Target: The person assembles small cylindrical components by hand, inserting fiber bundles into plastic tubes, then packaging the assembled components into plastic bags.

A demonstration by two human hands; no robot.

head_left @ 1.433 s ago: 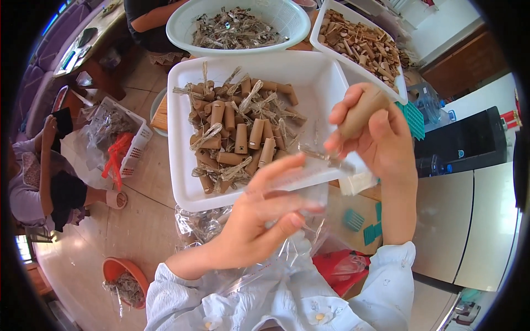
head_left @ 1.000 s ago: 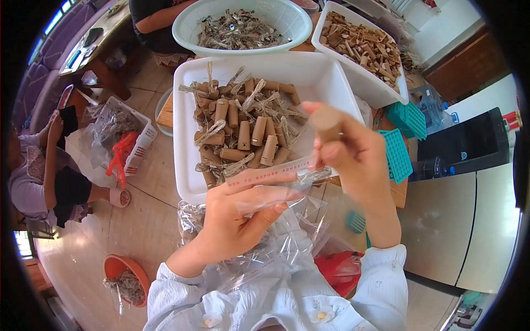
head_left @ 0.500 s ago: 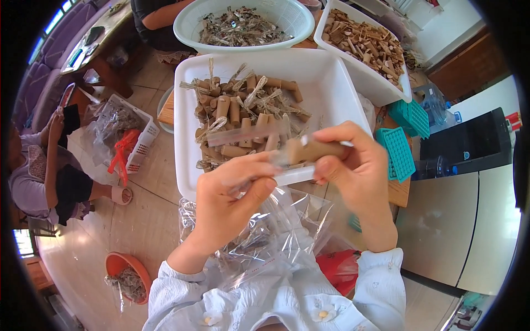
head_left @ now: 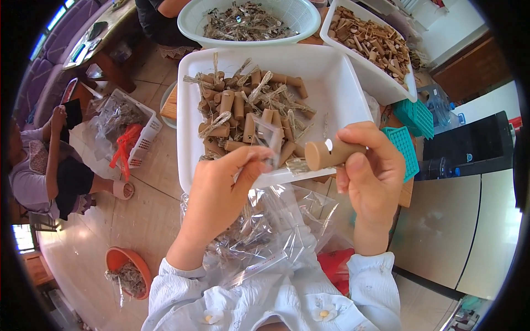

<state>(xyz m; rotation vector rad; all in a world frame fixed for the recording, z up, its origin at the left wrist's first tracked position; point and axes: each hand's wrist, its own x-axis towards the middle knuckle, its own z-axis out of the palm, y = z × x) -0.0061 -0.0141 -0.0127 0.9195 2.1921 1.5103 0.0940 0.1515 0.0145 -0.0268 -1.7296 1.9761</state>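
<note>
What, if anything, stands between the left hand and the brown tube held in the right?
Clear film pinched in the left hand, and a strawlike tuft by the near end of the brown tube; nothing else visible stands in that gap.

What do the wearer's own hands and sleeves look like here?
The left hand and right hand are bare; no gloves, rings or watch show. The left sleeve and right sleeve are pale bluish white, loose and crinkled, with gathered cuffs around the forearms.
</note>
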